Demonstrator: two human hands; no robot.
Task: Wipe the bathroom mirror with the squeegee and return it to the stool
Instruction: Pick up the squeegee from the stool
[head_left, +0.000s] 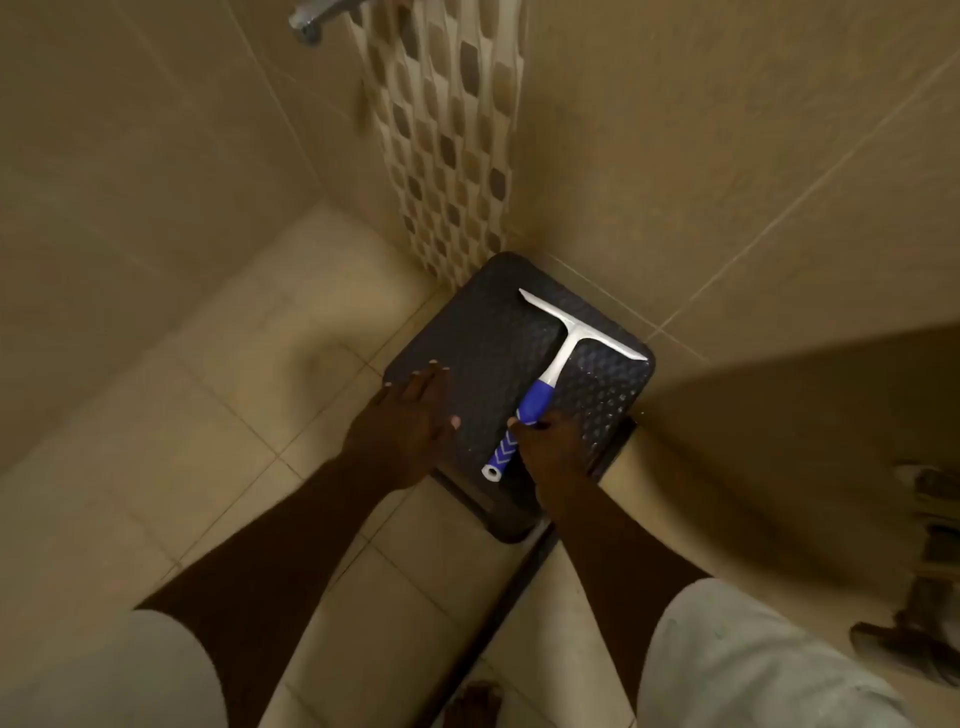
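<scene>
The blue-and-white plastic squeegee lies on the dark textured stool, right hand curled on its handle, left hand spread flat and empty; a firm, level lift seems best.

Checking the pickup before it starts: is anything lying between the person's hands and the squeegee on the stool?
Nothing visible. The white-bladed, blue-handled squeegee lies alone on the dark textured plastic stool; the right hand is already at its handle, and the left hand rests flat on the stool beside it.
</scene>
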